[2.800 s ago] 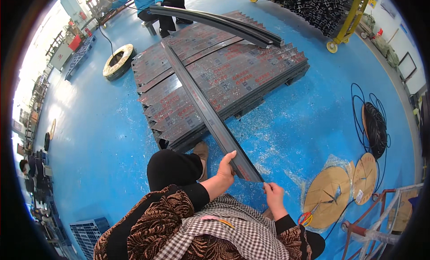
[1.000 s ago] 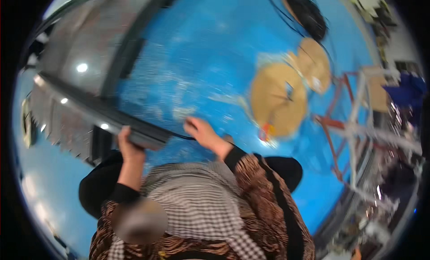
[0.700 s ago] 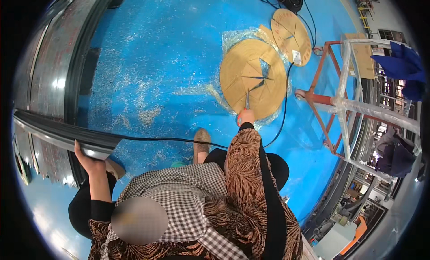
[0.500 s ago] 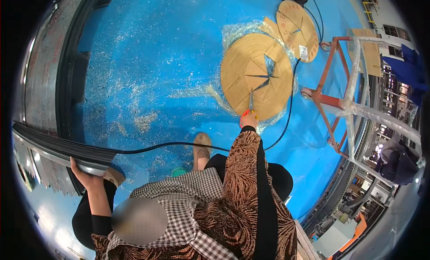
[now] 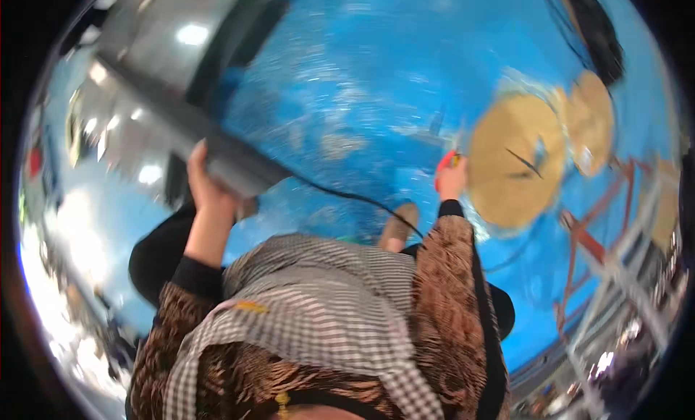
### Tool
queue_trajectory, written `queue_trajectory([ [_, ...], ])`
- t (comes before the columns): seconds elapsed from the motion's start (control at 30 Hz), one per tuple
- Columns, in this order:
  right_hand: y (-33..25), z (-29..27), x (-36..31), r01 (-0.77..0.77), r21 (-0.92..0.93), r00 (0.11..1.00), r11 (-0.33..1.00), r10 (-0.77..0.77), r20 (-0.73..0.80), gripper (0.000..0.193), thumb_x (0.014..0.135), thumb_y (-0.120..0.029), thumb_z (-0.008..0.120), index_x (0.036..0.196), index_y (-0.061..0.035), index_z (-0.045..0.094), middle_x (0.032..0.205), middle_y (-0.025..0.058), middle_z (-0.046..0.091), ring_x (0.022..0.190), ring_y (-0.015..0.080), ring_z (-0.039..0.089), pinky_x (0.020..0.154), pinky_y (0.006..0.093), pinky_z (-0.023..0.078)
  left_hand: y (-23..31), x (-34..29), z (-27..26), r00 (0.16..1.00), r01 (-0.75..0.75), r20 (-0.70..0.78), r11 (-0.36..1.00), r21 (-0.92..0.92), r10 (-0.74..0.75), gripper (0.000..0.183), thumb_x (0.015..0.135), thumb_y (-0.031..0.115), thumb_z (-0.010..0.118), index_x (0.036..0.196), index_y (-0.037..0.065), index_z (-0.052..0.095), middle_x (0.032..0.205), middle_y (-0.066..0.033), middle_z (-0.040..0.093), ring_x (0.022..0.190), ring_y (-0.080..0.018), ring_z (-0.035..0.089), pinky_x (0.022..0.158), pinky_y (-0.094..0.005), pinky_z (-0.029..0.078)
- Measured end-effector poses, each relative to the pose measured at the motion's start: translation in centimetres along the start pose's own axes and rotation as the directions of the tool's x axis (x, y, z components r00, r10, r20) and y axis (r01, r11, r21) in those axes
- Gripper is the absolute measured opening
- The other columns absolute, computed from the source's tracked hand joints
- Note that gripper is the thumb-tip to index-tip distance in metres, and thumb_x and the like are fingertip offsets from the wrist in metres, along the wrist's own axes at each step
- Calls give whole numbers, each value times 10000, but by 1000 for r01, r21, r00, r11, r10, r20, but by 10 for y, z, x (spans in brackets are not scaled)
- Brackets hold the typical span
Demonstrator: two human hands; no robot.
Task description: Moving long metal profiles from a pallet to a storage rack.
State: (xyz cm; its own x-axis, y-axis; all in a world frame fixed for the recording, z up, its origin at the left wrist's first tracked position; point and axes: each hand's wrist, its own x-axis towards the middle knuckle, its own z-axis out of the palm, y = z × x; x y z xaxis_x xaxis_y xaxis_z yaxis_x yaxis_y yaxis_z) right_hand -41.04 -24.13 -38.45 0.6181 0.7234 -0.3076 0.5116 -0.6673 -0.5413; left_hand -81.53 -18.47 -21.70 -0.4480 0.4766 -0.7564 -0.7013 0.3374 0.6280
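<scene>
My left hand (image 5: 208, 188) is closed round the near end of a long bundle of dark strips (image 5: 239, 156), thumb side up. From that end a black cord (image 5: 347, 195) runs right, toward my right forearm. My right hand (image 5: 453, 180) grips red-handled scissors (image 5: 440, 171), the blades blurred and pointing away from me. The scissors are just left of a large tan cardboard disc (image 5: 499, 196), which lies on the floor with dark slits and a hole near its middle.
A smaller tan disc (image 5: 590, 127) lies beyond the large one, beside a black coil (image 5: 597, 36). To the right stands a red and whitish metal frame (image 5: 588, 245). Pale scraps (image 5: 340, 141) litter the blue floor. My shoe (image 5: 398, 228) is between my hands.
The view has swung and is blurred. My right hand with the scissors has gone from over the large disc to its left side. My left hand still grips the strips, whose end appears raised.
</scene>
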Motion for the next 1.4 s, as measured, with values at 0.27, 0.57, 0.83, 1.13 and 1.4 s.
queue_trajectory([
  [0.27, -148, -20, -51, 410, 362, 40, 837, -413, 910, 508, 721, -57, 592, 1208, -95, 456, 913, 73, 590, 765, 212, 554, 650, 299, 445, 12, 3, -58, 997, 19, 79, 1000, -5, -19, 452, 732, 376, 638, 1046, 69, 532, 973, -75, 576, 839, -194, 545, 809, -326, 409],
  [0.57, -207, -52, -101, 889, 224, -126, 400, -256, 958, 399, 796, -171, 519, 1179, -65, 483, 1008, 127, 600, 851, 311, 564, 731, 373, 442, 21, -9, -76, 991, 78, 108, 997, 14, -79, 454, 735, 378, 639, 1038, 58, 533, 972, -79, 574, 850, -204, 543, 817, -341, 402],
  [0.83, -226, -31, -116, 931, 186, -149, 313, -139, 979, 384, 803, -184, 502, 1166, -60, 491, 1015, 138, 603, 853, 316, 566, 743, 378, 439, 23, -11, -89, 988, 74, 138, 997, 13, -75, 476, 737, 390, 632, 1055, 49, 534, 988, -90, 570, 897, -226, 528, 830, -354, 384],
  [1.13, -237, -21, -119, 937, 171, -152, 304, -86, 985, 374, 754, -142, 520, 1116, -49, 516, 993, 121, 612, 816, 308, 569, 709, 374, 448, 22, -8, -92, 986, 86, 137, 994, 61, -94, 508, 743, 423, 609, 1070, 43, 531, 1007, -105, 564, 913, -241, 518, 840, -366, 372],
  [1.4, -231, -21, -119, 944, 223, -175, 242, -204, 963, 316, 768, -166, 531, 1068, -69, 542, 869, 126, 623, 716, 309, 566, 645, 377, 441, 18, 0, -97, 983, 101, 142, 990, 96, -114, 503, 752, 444, 583, 1067, 58, 520, 985, -101, 564, 891, -217, 532, 808, -371, 403],
])
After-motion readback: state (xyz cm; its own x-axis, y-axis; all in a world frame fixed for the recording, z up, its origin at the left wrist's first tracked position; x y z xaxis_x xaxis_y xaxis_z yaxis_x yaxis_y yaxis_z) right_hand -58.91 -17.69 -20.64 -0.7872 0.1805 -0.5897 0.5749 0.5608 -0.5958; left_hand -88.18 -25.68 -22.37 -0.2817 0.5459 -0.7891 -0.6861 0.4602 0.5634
